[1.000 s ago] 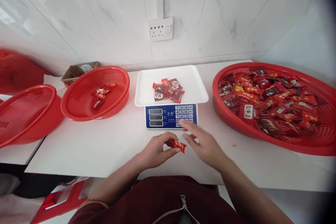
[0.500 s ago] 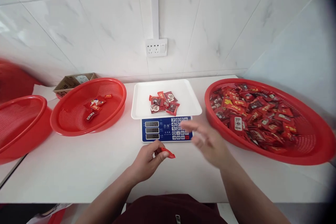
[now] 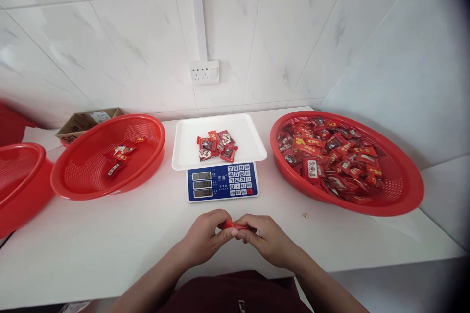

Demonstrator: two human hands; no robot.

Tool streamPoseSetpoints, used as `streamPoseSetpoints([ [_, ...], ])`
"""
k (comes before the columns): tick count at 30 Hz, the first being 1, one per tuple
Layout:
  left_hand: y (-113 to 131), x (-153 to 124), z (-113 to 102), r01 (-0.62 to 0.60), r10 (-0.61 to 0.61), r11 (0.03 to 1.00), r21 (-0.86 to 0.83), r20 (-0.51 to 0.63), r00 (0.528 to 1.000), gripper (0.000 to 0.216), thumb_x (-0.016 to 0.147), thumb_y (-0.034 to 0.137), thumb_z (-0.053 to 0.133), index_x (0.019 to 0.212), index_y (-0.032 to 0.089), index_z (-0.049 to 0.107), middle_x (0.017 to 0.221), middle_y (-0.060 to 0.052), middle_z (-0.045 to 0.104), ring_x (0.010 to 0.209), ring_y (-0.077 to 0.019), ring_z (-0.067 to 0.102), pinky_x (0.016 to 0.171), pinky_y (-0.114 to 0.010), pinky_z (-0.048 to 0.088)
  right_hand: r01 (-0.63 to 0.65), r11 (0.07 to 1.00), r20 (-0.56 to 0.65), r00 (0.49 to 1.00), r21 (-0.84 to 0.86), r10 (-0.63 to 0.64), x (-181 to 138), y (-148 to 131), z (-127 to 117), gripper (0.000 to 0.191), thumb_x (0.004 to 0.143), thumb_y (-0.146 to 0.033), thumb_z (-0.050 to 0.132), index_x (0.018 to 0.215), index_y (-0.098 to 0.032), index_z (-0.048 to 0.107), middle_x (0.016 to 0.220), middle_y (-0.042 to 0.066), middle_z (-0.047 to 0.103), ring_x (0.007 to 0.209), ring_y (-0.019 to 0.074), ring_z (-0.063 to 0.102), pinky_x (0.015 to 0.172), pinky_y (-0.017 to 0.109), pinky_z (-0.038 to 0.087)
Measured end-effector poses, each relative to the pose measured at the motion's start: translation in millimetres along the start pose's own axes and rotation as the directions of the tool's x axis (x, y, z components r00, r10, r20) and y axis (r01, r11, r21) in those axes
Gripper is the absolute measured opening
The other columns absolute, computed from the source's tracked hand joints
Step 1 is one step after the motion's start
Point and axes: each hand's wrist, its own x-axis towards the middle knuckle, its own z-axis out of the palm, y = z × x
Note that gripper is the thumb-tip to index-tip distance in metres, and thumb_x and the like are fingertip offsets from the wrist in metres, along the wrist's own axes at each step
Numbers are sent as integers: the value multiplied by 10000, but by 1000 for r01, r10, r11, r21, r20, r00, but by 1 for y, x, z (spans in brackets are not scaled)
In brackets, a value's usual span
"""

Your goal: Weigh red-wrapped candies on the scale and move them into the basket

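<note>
My left hand (image 3: 205, 237) and my right hand (image 3: 265, 237) meet above the white counter's near edge, both pinching one small red candy wrapper (image 3: 232, 225) between their fingertips. Just beyond them stands a blue-fronted scale (image 3: 222, 182) with a white tray (image 3: 249, 133) that carries several red wrapped candies (image 3: 216, 145). To the right a wide red basket (image 3: 404, 190) is heaped with red candies (image 3: 326, 154). To the left a red basket (image 3: 91, 176) holds a few candies (image 3: 119, 154).
Another red basket (image 3: 18, 181) sits at the far left edge, and a cardboard box (image 3: 79, 121) lies behind the left basket. A wall socket (image 3: 204, 72) is on the tiled wall above the scale. A tiny crumb (image 3: 304, 215) lies on the counter right of my hands.
My right hand came down from near the scale's keypad and joined my left hand on the candy wrapper. The view shifted right and up.
</note>
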Motion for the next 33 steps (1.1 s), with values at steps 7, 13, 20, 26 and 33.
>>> streamPoseSetpoints([
  [7,8,-7,8,4,-5,1000,-27,-41,999,335,852,429,488,644,166,493,658,12,528,613,-114,459,566,-214,345,-27,998,-45,999,55,30,-10,3,8,344,848,-486,483,766,-176,608,694,8,619,633,126,528,591,227,397],
  [13,20,-16,18,-8,7,1000,-17,-81,997,327,836,416,520,628,166,497,644,17,526,606,-110,452,565,-212,342,-29,999,-34,999,21,29,-25,6,11,409,848,-524,455,665,-172,555,634,8,607,596,124,523,562,226,383],
  [20,26,-33,31,23,-21,988,-155,13,1000,395,851,506,443,684,154,515,651,6,540,619,-113,449,584,-221,363,89,995,-43,995,45,-87,-48,9,23,435,871,-490,419,608,-169,550,569,-1,583,542,110,523,544,214,401],
  [26,28,-47,40,25,29,918,-395,131,991,460,821,582,449,710,141,521,673,-15,571,657,-123,510,630,-234,409,135,991,-52,990,4,-134,-61,8,33,447,875,-481,420,580,-172,554,542,-9,578,530,106,516,552,217,404],
  [33,25,-55,46,17,12,929,-370,75,997,369,860,452,472,685,138,558,648,10,540,633,-104,482,629,-222,393,91,996,-64,994,12,-90,-67,13,41,424,866,-492,425,602,-176,526,583,5,593,572,126,525,544,234,394],
])
